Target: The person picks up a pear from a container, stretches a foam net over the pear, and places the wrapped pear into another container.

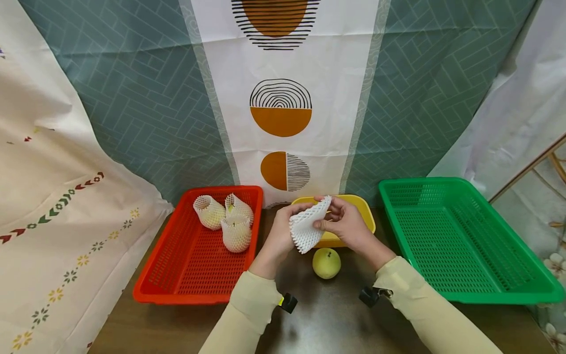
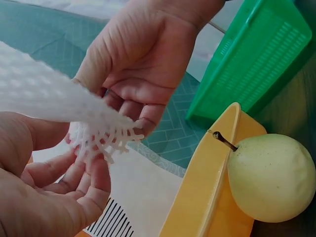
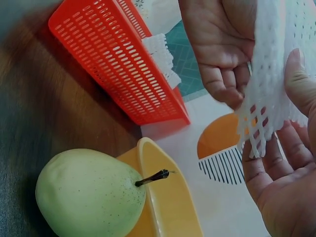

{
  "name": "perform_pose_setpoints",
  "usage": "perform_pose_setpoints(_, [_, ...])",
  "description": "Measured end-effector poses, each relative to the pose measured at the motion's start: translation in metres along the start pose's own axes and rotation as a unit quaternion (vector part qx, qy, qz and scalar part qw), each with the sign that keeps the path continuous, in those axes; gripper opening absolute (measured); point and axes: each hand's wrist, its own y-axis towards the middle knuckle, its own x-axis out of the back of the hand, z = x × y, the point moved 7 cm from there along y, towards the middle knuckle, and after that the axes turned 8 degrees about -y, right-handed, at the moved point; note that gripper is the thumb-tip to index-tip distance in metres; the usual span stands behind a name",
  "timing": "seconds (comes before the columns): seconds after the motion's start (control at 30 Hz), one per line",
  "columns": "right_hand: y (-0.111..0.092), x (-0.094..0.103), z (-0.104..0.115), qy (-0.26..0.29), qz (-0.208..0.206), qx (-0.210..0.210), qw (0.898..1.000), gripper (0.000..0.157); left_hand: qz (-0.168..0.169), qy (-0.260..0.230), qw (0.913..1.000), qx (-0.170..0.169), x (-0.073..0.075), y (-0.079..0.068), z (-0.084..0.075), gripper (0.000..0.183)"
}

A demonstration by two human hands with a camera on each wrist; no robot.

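A white foam fruit net (image 1: 306, 228) is held up between both hands, over the front of the yellow basin. My left hand (image 1: 280, 230) grips its left side, thumb on one face and fingers curled behind the mesh edge (image 2: 98, 138). From the right, my right hand (image 1: 349, 223) pinches the net, its thumb (image 3: 297, 74) flat on the foam and its fingers behind. The net looks flattened, with nothing showing inside. Below the hands, a bare yellow-green pear (image 1: 326, 263) sits on the table against the basin's front, stem up.
The yellow basin (image 1: 368, 216) stands behind the hands, partly hidden by them. To the left, a red basket (image 1: 190, 275) holds three pears in foam nets, one wrapped pear (image 1: 236, 236) nearest. A green basket (image 1: 442, 246) stands right on the dark table (image 1: 323, 324); a patterned curtain (image 1: 146, 98) hangs behind.
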Motion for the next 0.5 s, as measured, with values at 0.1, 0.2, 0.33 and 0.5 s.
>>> perform_pose_setpoints(0.1, [-0.003, 0.0, 0.007, -0.021, 0.003, 0.005, 1.0, 0.056, 0.001, -0.002, 0.9999, 0.011, 0.001, -0.001, 0.0, 0.041])
perform_pose_setpoints(0.2, [-0.005, 0.0, 0.014, -0.037, 0.01, 0.004, 0.999, 0.057, 0.013, 0.0, 0.9995, 0.03, -0.001, -0.002, 0.002, 0.039])
perform_pose_setpoints(0.33, [-0.003, 0.0, 0.007, -0.04, 0.018, -0.007, 0.999, 0.065, 0.045, 0.006, 0.9983, 0.037, -0.004, -0.003, 0.003, 0.033])
perform_pose_setpoints(0.5, [0.0, 0.002, -0.007, -0.007, 0.011, -0.036, 0.999, 0.07, 0.059, 0.012, 0.9979, 0.023, -0.006, -0.003, 0.002, 0.032])
